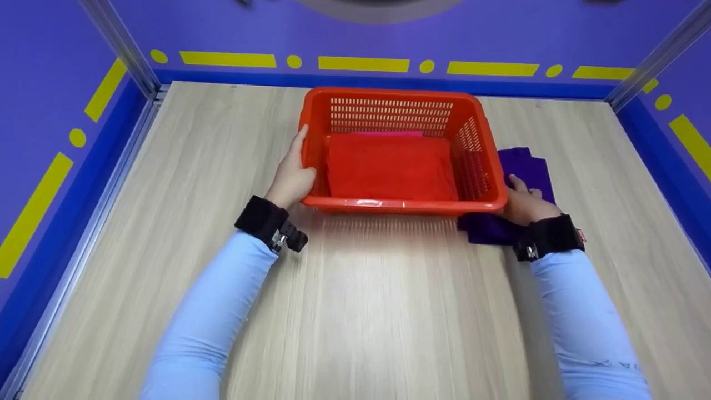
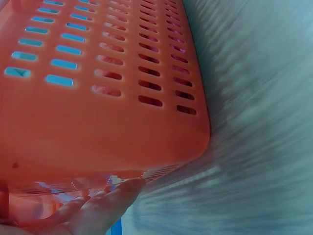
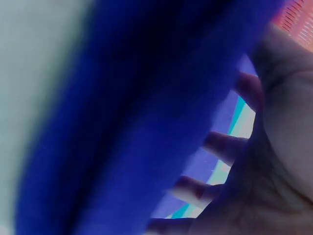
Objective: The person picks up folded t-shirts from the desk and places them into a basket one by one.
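Two hands, left hand (image 1: 290, 176) flat against orange basket (image 1: 389, 206), right hand (image 1: 525, 204) loosely spread over purple cloth (image 1: 525, 164)

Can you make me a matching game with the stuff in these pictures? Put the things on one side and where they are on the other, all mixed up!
Things:
1. red cloth
2. purple cloth
3. left hand
4. pink cloth

Places:
A. on the table, right of the basket
B. flat against the basket's left wall
C. folded inside the basket, on top
D. peeking out behind the red one

Pairs: 1-C, 2-A, 3-B, 4-D
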Available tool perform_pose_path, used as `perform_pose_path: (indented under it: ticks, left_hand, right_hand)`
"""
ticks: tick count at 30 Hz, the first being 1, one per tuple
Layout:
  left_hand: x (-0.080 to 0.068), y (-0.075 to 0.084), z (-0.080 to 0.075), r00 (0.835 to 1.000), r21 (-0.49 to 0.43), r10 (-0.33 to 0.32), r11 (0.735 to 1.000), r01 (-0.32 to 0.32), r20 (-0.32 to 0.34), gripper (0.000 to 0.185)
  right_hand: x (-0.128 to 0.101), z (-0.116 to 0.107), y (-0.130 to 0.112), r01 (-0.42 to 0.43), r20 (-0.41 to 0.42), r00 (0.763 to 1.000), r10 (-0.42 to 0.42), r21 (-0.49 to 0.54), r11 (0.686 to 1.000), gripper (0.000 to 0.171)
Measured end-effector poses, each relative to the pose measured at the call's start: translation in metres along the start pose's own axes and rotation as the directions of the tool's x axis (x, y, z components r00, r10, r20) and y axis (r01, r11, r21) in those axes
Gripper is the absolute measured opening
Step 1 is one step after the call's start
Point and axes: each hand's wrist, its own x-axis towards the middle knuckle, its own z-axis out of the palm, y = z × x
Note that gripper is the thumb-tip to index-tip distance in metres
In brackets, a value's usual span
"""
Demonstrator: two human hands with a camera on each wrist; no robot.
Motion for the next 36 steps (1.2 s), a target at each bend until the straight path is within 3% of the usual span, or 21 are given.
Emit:
perform_pose_path:
  ticks: [4,9,15,25,36]
  left_hand:
    - [0.001,0.000,0.001,1.000,-0.008,-0.003,1.000,0.003,-0.003,0.089]
    - [0.003,0.001,0.001,1.000,-0.015,-0.011,1.000,0.011,-0.004,0.089]
    - [0.003,0.002,0.002,1.000,-0.004,0.003,1.000,-0.003,0.002,0.088]
    - [0.002,0.001,0.004,1.000,-0.017,-0.011,1.000,0.011,-0.001,0.088]
    - [0.000,0.000,0.003,1.000,-0.032,-0.029,0.999,0.028,-0.005,0.088]
  right_hand:
    - [-0.011,0.001,0.000,-0.064,-0.006,0.998,0.064,-0.010,0.998,0.097]
    - [-0.019,0.002,-0.002,-0.088,0.009,0.996,0.089,-0.042,0.995,0.103]
    - [-0.033,0.011,-0.002,-0.049,0.003,0.999,0.050,-0.118,0.992,0.102]
    - [-0.058,0.038,-0.006,-0.014,0.016,1.000,0.016,-0.139,0.990,0.099]
    - [-0.088,0.070,-0.021,0.060,-0.037,0.997,-0.066,-0.161,0.985,0.095]
